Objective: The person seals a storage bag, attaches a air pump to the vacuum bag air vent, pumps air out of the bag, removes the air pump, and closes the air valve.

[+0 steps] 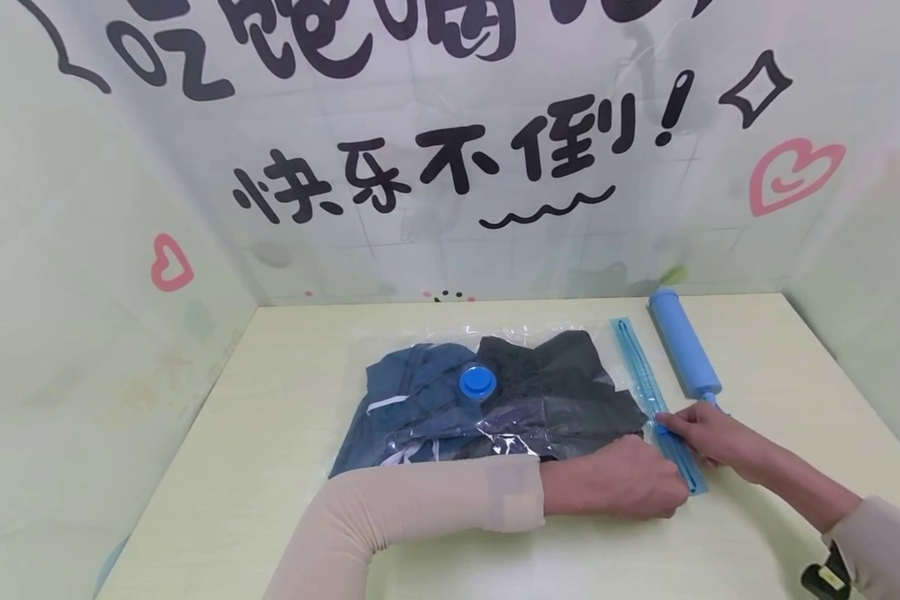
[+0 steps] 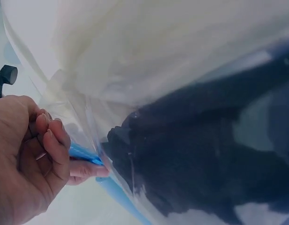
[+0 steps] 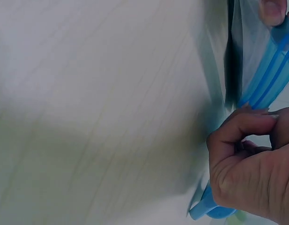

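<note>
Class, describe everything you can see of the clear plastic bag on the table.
The clear bag looks like thin, glossy, creased plastic. It lies on the table, with blue cloth and dark cloth showing inside. A round blue cap sits on top; a light-blue zip strip lines one edge. The right grip pinches a blue slider on that strip; the left grip holds the strip's near end.

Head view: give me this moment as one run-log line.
left hand: gripping zip strip near end | right hand: pinching zip strip | clear bag: dark clothes inside | blue pump: lying beside zip strip
</note>
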Tool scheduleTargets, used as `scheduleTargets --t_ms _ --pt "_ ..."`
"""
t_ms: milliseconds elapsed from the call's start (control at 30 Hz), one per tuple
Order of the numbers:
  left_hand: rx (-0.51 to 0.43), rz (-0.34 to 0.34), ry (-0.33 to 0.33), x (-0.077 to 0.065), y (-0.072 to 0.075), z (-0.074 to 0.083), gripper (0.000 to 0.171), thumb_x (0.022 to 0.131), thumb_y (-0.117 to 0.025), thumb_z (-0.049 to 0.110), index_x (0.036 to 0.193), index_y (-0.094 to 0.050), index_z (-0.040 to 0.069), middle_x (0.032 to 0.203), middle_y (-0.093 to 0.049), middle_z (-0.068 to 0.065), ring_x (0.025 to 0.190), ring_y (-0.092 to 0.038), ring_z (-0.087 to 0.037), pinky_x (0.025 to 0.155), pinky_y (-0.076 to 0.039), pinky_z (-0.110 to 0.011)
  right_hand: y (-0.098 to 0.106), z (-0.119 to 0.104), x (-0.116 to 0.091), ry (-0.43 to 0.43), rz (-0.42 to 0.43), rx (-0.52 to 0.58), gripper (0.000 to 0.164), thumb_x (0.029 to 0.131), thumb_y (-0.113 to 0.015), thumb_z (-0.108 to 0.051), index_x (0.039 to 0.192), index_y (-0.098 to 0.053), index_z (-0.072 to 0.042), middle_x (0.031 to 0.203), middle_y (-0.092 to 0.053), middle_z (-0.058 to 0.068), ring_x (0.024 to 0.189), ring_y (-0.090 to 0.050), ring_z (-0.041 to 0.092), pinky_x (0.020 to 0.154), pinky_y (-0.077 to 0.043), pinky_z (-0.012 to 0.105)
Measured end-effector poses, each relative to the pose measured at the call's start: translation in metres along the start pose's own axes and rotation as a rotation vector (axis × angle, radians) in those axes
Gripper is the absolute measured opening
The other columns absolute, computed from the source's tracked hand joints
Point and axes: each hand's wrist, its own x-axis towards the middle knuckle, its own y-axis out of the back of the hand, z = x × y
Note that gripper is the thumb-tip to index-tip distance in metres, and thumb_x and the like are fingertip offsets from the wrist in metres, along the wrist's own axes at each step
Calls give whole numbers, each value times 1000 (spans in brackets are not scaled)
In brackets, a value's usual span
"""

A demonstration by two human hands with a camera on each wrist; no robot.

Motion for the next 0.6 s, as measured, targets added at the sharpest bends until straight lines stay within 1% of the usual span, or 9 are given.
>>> scheduleTargets --t_ms 133,267,433,600 --pt "-13 -18 -9 0 1 -1 31 106 -52 32 75 -53 33 65 -50 16 55 -42 -2 50 -41 -21 -1 -3 6 -5 73 -27 42 109 -50 -24 70 -48 -10 57 -34 -4 48 -32 10 47 -29 25" --pt "-7 -16 -14 0 1 -2 30 105 -52 31 76 -55 33 67 -51 16 56 -42 -2 48 -39 -21 -1 -7 13 -5 128 -65 41 109 -50 -27 72 -50 -9 57 -35 -4 50 -34 11 48 -30 26" --pt "-8 -31 -21 -1 1 -3 26 105 -53 31 80 -60 34 70 -53 16 57 -44 -2 50 -42 -22 0 -12 22 17 164 -109 42 110 -47 -29 75 -51 -7 58 -35 -3 52 -37 14 50 -33 27" --pt "-12 -49 -27 -1 4 -3 26 106 -51 30 81 -58 34 71 -53 16 58 -45 -2 52 -43 -22 0 -16 31 22 227 -142 44 110 -47 -30 73 -50 -8 59 -36 -3 55 -39 15 51 -34 29"
